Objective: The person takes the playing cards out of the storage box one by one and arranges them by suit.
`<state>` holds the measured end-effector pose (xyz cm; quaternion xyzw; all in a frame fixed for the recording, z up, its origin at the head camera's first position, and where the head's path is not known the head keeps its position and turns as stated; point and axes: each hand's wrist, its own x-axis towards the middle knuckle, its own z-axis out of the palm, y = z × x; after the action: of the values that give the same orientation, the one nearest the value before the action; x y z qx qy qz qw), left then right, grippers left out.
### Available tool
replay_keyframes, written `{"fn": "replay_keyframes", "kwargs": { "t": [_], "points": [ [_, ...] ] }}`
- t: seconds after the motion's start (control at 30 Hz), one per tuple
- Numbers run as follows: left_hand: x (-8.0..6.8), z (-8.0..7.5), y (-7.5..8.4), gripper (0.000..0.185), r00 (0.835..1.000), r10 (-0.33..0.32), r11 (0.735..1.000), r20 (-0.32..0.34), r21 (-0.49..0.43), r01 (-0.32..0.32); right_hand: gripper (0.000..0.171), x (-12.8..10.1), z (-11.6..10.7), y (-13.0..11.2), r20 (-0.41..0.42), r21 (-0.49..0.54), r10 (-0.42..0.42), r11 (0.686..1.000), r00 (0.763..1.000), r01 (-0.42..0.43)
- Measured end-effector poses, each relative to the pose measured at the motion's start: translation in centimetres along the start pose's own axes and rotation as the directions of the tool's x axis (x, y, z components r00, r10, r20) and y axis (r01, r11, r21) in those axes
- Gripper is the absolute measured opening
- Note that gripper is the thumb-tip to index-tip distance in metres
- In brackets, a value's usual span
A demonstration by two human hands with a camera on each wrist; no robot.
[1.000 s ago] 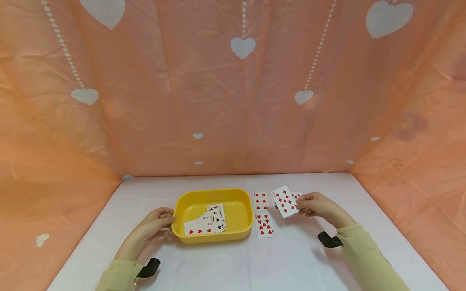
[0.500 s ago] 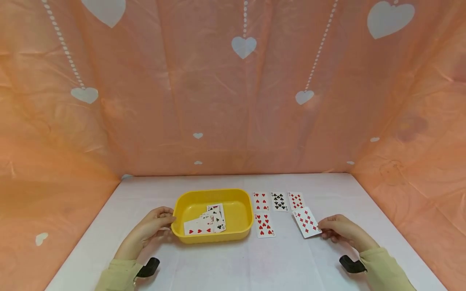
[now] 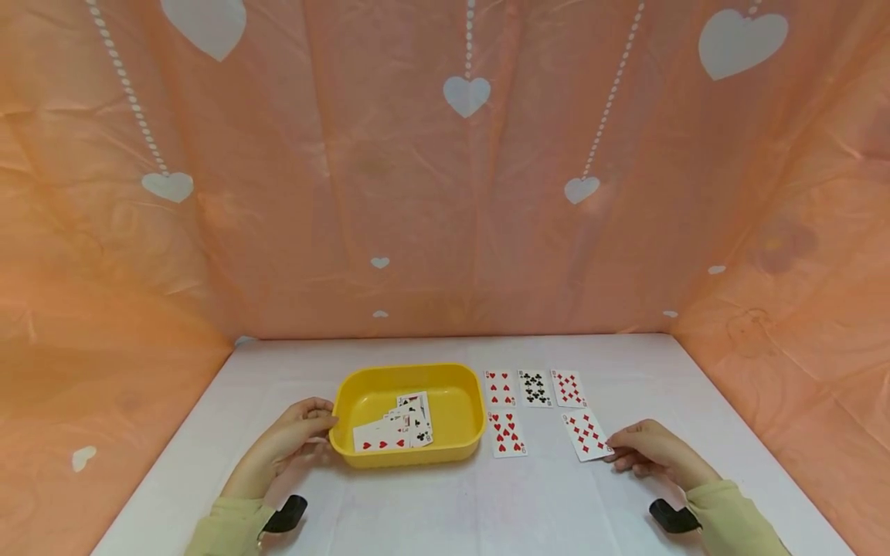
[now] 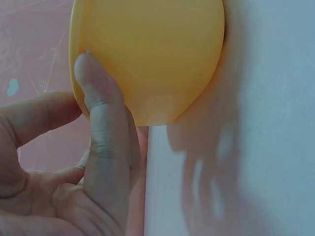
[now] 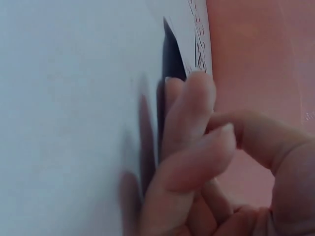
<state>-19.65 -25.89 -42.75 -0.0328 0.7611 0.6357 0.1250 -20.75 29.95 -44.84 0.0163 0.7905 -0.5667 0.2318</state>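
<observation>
At the left end of a yellow plastic tray (image 3: 455, 417), my left hand (image 3: 288, 436) pinches the rim; the left wrist view shows thumb and fingers on either side of the tray wall (image 4: 152, 59). Several playing cards (image 3: 382, 438) lie overlapped, face up, inside it. My right hand (image 3: 657, 449) pinches the lower right corner of a diamonds playing card (image 3: 586, 434), face up, low over the table and just below another diamonds card (image 3: 568, 388). In the right wrist view the card's dark underside (image 5: 173, 56) shows, its near edge tilted off the cloth; fingers hide part of it.
Right of the tray, a hearts card (image 3: 501, 388) and a clubs card (image 3: 535, 388) share the upper row with the diamonds card. A second hearts card (image 3: 507, 434) lies below the first. The white table (image 3: 431, 517) meets an orange curtain (image 3: 445, 232) behind.
My right hand has brought the diamonds card down and right from over the upper row, uncovering the clubs card, then lowered it slightly. The left hand has stayed on the tray rim.
</observation>
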Motion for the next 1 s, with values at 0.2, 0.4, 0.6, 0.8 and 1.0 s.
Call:
{"fn": "replay_keyframes", "kwargs": {
  "t": [0.2,0.4,0.6,0.8,1.0],
  "points": [
    [0.06,0.02,0.02,0.036,1.000,0.003,1.000,0.006,0.001,-0.003,0.020,-0.22,0.22,0.13,-0.022,0.059,0.025,0.998,0.999,-0.023],
    [0.03,0.04,0.10,0.036,1.000,0.000,1.000,0.006,-0.003,0.000,0.020,-0.28,0.48,0.06,-0.034,0.010,0.031,0.999,0.999,-0.031],
    [-0.05,0.11,0.08,0.035,1.000,-0.004,1.000,-0.006,0.001,0.004,0.021,-0.13,0.72,-0.17,-0.074,-0.086,0.032,0.996,0.997,-0.039],
    [-0.07,0.17,0.06,0.035,1.000,-0.005,1.000,-0.006,0.006,0.005,0.021,-0.23,0.85,0.03,-0.111,-0.136,0.033,0.990,0.993,-0.048],
    [0.01,0.10,0.07,0.036,1.000,0.000,1.000,-0.003,0.000,0.000,0.019,-0.39,0.84,0.13,-0.105,-0.151,-0.022,0.988,0.994,0.006]
  ]
}}
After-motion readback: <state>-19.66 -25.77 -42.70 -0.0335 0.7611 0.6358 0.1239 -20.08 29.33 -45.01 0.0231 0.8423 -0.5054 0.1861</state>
